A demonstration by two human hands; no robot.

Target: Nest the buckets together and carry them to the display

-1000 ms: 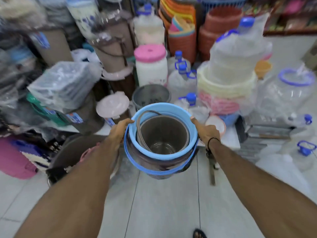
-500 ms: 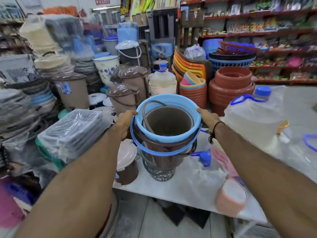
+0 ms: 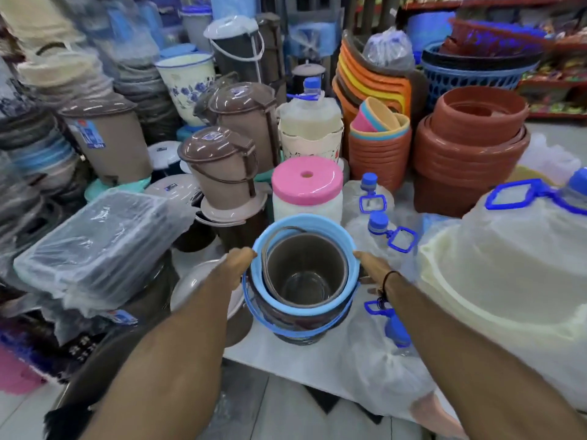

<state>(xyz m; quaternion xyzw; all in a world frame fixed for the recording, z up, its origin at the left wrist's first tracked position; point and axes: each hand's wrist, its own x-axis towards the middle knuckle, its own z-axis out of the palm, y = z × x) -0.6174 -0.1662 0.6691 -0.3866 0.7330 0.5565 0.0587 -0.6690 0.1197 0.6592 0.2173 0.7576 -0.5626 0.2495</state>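
- You've got the nested buckets (image 3: 303,281) right in front of you, low and central, over the near edge of the white table (image 3: 254,350).
- The outer layer is a light blue bucket (image 3: 320,308) with a thick rounded rim, and its blue wire handle (image 3: 286,327) hangs down across the near side.
- Inside it sits a brown bucket (image 3: 306,265), tilted a little toward the left, with its thin brown handle lying along the blue rim.
- Below the blue rim a darker patterned wall (image 3: 295,319) shows; how many buckets are stacked under there, I can't tell.
- Whether the stack's base touches the table is hidden by the stack itself.
- Your left hand (image 3: 239,263) is pressed against the left side of the blue rim, fingers curled around the outside, forearm stretched straight out from you.
- Your right hand (image 3: 371,268) clamps the opposite side of the rim, a dark band at the wrist, arm extended the same way.
- So it's 2 hands squeezing 1 stack between them.
- Just beyond the stack stands a white jar with a pink lid (image 3: 307,179), and a clear jug with a blue cap (image 3: 378,223) sits to the right.
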